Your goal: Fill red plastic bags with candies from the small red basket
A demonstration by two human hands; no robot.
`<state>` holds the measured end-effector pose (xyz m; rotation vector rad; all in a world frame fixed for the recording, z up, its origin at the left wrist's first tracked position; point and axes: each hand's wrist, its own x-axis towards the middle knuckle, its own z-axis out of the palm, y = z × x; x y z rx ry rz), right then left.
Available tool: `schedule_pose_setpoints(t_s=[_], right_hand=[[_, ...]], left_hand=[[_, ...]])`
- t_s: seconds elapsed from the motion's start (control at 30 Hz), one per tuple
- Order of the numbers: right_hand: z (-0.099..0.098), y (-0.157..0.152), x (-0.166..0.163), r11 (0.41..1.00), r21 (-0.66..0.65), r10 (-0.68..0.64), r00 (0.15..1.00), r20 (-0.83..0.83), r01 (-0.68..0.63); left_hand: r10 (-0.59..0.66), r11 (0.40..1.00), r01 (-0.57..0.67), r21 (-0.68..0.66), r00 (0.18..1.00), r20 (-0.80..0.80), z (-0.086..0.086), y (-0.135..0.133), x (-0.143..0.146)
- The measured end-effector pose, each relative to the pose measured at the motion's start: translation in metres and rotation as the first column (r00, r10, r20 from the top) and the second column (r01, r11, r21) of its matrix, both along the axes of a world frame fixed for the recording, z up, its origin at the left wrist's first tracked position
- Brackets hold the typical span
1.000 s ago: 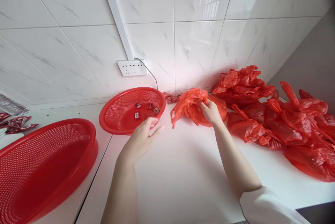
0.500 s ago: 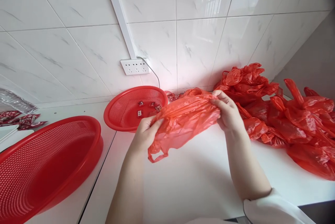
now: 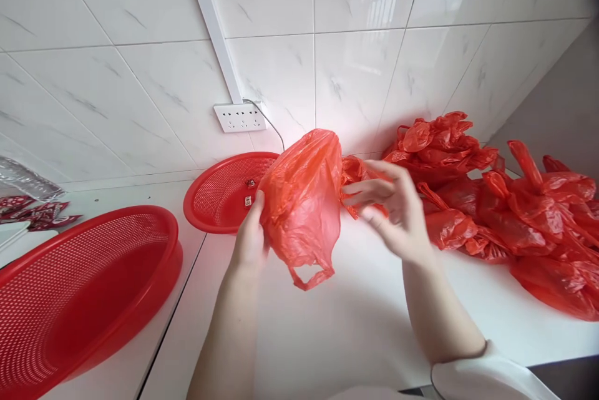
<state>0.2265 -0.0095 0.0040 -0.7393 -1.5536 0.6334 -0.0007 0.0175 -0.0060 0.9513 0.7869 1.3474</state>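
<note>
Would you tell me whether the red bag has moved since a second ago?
Yes: the red bag rose off the counter and leftward, now overlapping the small basket.

White counter [image 3: 327, 337] bears baskets [image 3: 84, 287] (red), bags [image 3: 538, 225].

A home kitchen: white countertop [image 3: 355, 325], marble-look wall tiles [image 3: 140, 107], wall socket [image 3: 239, 117], red colander baskets [image 3: 84, 300].

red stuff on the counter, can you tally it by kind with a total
Red mesh baskets: 2, a large basket at the left and a small basket by the wall.
Red plastic bag held up: 1, the bag gripped by the left hand, with the right hand open beside it.
Heap of red bags at the right: 1 heap, bags too tangled to count.
Total: 4
</note>
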Motion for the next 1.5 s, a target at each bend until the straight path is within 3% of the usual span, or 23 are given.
schedule_pose_setpoints(t_s=[0.1, 0.2, 0.3, 0.47, 0.53, 0.67, 0.73, 0.87, 0.93, 1.0, 1.07, 1.13, 1.17, 1.2, 1.27, 1.33, 1.4, 1.47, 1.5], right_hand=[[-0.005, -0.006, -0.023, 0.983, -0.032, 0.182, 0.921, 0.345, -0.183], [-0.009, -0.004, -0.034, 0.98, -0.135, 0.19, 0.902, 0.389, -0.149], [-0.008, -0.001, -0.033, 0.965, -0.243, 0.178, 0.934, 0.309, -0.104], [-0.006, 0.004, -0.025, 0.909, -0.35, 0.299, 0.94, 0.166, -0.227], [-0.008, 0.007, -0.024, 0.903, -0.385, 0.25, 0.962, 0.112, -0.19], [-0.008, 0.014, -0.014, 0.919, -0.394, 0.029, 0.999, 0.015, -0.021], [-0.005, 0.017, -0.005, 0.919, -0.395, -0.031, 0.999, -0.033, 0.015], [0.0, 0.019, 0.01, 0.896, -0.443, -0.053, 0.995, -0.089, 0.008], [0.001, 0.019, 0.013, 0.882, -0.47, -0.026, 0.991, -0.129, -0.038], [0.002, 0.018, 0.011, 0.859, -0.5, 0.023, 0.983, -0.182, -0.113], [0.002, 0.016, 0.006, 0.826, -0.528, 0.09, 0.969, -0.228, -0.201], [0.002, 0.015, 0.0, 0.795, -0.537, 0.165, 0.952, -0.257, -0.282], [0.0, 0.016, -0.003, 0.784, -0.537, 0.202, 0.946, -0.253, -0.311], [-0.003, 0.018, -0.004, 0.778, -0.54, 0.236, 0.946, -0.223, -0.321], [-0.011, 0.025, -0.002, 0.795, -0.55, 0.267, 0.962, -0.062, -0.256], [-0.022, 0.035, 0.006, 0.839, -0.541, 0.2, 0.956, 0.213, -0.055], [-0.03, 0.044, 0.016, 0.835, -0.488, 0.039, 0.856, 0.515, 0.255], [-0.033, 0.047, 0.022, 0.765, -0.357, -0.128, 0.67, 0.732, 0.536], [-0.032, 0.045, 0.022, 0.746, -0.267, -0.202, 0.589, 0.782, 0.611]], left_hand=[[-0.206, 0.978, 0.207, 0.034, 0.977, -0.046, 0.0, -0.007, 0.01], [-0.359, 0.922, 0.373, 0.106, 0.924, -0.134, -0.001, -0.01, 0.014], [-0.271, 0.935, 0.329, 0.128, 0.902, -0.337, -0.004, -0.01, 0.016], [-0.086, 0.962, 0.219, 0.162, 0.808, -0.583, -0.006, -0.011, 0.023], [-0.043, 0.962, 0.222, 0.16, 0.7, -0.713, -0.006, -0.012, 0.023], [0.057, 0.96, 0.231, 0.157, 0.388, -0.92, -0.01, -0.011, 0.017], [0.102, 0.964, 0.207, 0.169, 0.3, -0.948, -0.014, -0.009, 0.011], [0.164, 0.97, 0.137, 0.202, 0.249, -0.954, -0.021, -0.004, 0.008], [0.253, 0.954, 0.107, 0.28, 0.218, -0.943, -0.02, -0.005, 0.011], [0.4, 0.903, 0.082, 0.422, 0.203, -0.894, -0.016, -0.01, 0.018], [0.492, 0.841, 0.11, 0.53, 0.253, -0.833, -0.012, -0.016, 0.026], [0.416, 0.846, 0.204, 0.493, 0.327, -0.849, -0.012, -0.021, 0.034], [0.312, 0.879, 0.263, 0.397, 0.311, -0.898, -0.015, -0.021, 0.037], [0.19, 0.916, 0.304, 0.261, 0.243, -0.951, -0.019, -0.02, 0.04], [-0.04, 0.959, 0.281, -0.034, 0.014, -0.999, -0.033, -0.014, 0.042], [-0.145, 0.968, 0.189, -0.165, -0.116, -0.983, -0.05, -0.005, 0.039], [-0.177, 0.972, 0.131, -0.196, -0.139, -0.974, -0.065, 0.004, 0.032], [-0.179, 0.974, 0.115, -0.194, -0.133, -0.975, -0.076, 0.008, 0.026], [-0.173, 0.975, 0.116, -0.188, -0.126, -0.977, -0.08, 0.008, 0.024]])
